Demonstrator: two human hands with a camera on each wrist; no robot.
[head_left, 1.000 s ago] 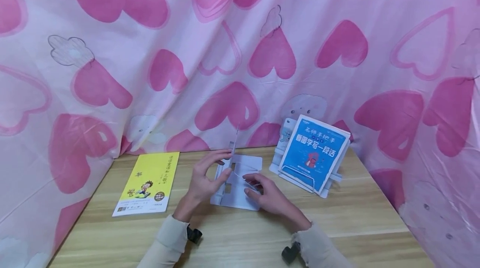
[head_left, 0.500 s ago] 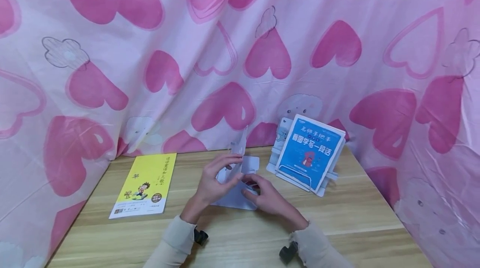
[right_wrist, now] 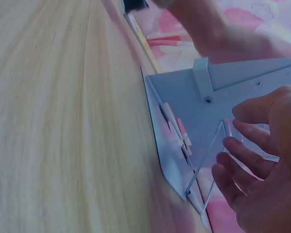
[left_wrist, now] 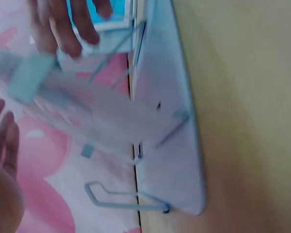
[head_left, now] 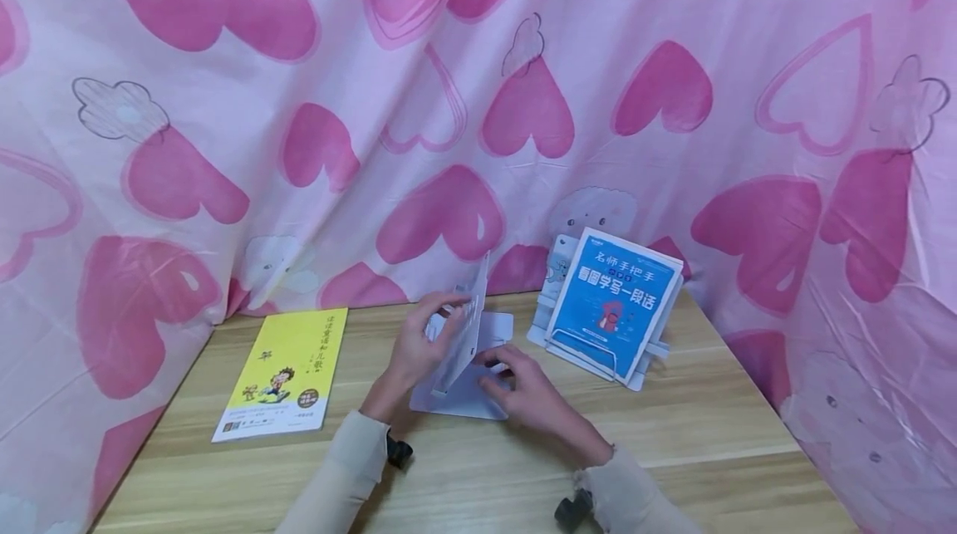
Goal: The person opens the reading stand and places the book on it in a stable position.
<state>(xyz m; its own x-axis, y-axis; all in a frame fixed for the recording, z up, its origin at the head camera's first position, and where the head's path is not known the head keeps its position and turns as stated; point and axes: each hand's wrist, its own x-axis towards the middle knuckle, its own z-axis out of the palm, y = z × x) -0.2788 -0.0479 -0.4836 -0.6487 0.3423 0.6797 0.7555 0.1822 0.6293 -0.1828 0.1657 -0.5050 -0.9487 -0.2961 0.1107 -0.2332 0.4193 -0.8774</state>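
Observation:
A pale blue folding book stand rests on the table, its base plate (head_left: 463, 403) flat and its panel (head_left: 465, 343) tilted up. My left hand (head_left: 420, 347) is at the left side of the panel, with fingers extended; in the left wrist view those fingers (left_wrist: 7, 143) look relaxed and apart from the panel. My right hand (head_left: 527, 389) is on the other side, near the base. In the right wrist view its fingers (right_wrist: 247, 155) bend loosely beside the stand's wire support (right_wrist: 203, 160); I see no clear pinch. Motion blurs the panel in the left wrist view.
To the right, a blue book (head_left: 609, 310) leans on a second stand (head_left: 553, 301) behind a wire holder. A yellow book (head_left: 287, 368) lies flat at the left. Behind the wooden table (head_left: 478, 484) hangs a pink heart-patterned curtain (head_left: 359, 144).
The panel has swung, first showing edge-on and now its broad face, its lower edge turned leftward. My left hand has shifted slightly with it. The right hand stays near the base; the head view drifts slightly.

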